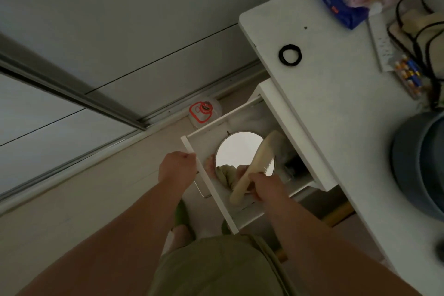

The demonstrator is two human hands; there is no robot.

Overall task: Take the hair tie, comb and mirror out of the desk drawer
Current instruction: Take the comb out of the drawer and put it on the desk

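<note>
The white desk drawer (240,122) stands pulled out below the desk top. A round mirror (236,149) lies flat inside it. A cream comb (254,163) rests slanted across the mirror, and my right hand (266,186) is closed around its handle end. My left hand (176,167) grips the front edge of the drawer. The black hair tie (290,54) lies on the white desk top (336,94), near its left edge, well apart from both hands.
A blue packet (336,2) and snack bags sit at the desk's far corner. Black cables (418,31), a box of batteries (408,74) and a large blue-grey round container (422,166) line the right side. A plastic bag (203,113) lies on the floor beyond the drawer.
</note>
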